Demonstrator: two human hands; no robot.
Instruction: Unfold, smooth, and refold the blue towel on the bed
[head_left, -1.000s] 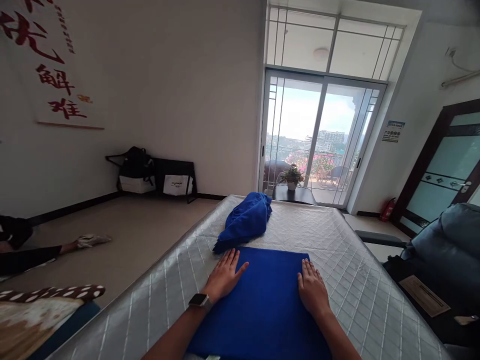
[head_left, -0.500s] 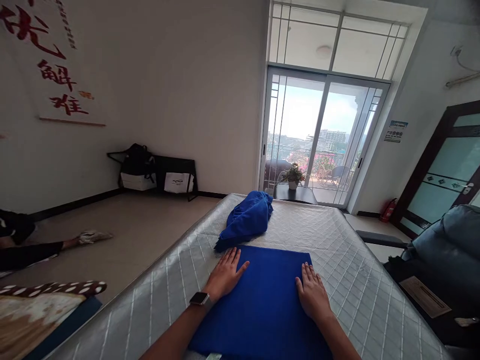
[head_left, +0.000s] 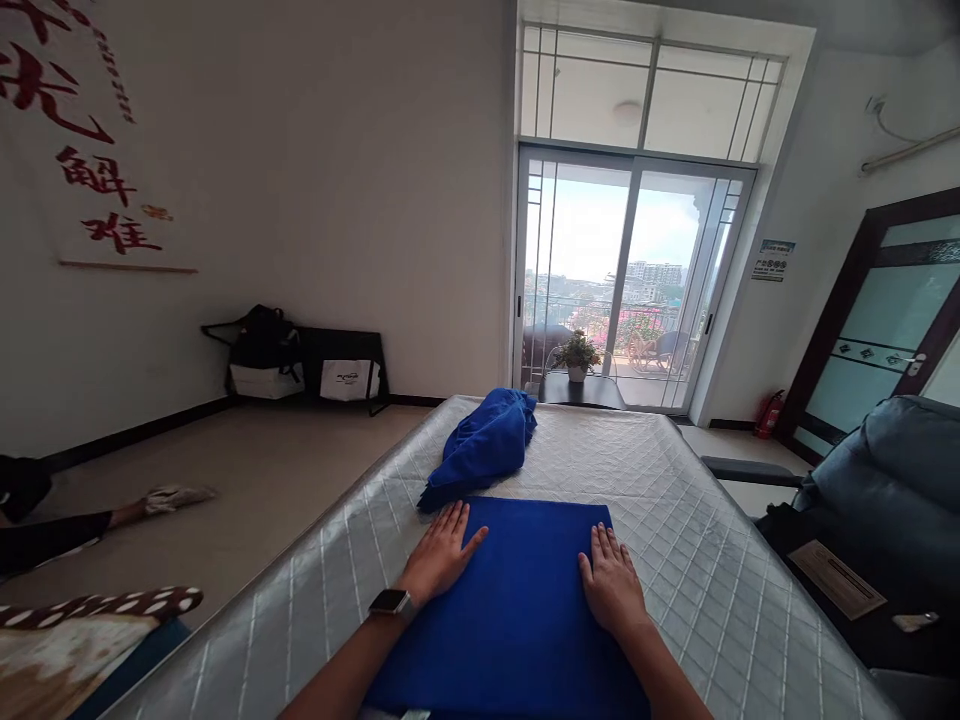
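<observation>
A folded blue cloth (head_left: 525,610) lies flat on a table with a silver quilted cover (head_left: 675,540). My left hand (head_left: 441,552), with a watch on the wrist, rests palm down on its left edge, fingers stretched out and thumb apart. Along the right edge my right hand (head_left: 613,583) is also flat, its fingers extended. Neither hand grips anything. Just beyond the folded piece sits a crumpled blue cloth (head_left: 487,440), close to my left fingertips. A small whitish tag (head_left: 415,714) shows at the near edge of the folded cloth.
Past the far end stands a dark small table (head_left: 581,391) with a potted plant (head_left: 576,360), before sliding glass doors. At right are a dark armchair (head_left: 892,500) and a fire extinguisher (head_left: 769,414). Another person's leg (head_left: 75,535) extends along the floor at left.
The camera view has turned slightly, so the room sits a little further left in the picture. Both hands stay flat on the folded cloth, with no clear movement against it.
</observation>
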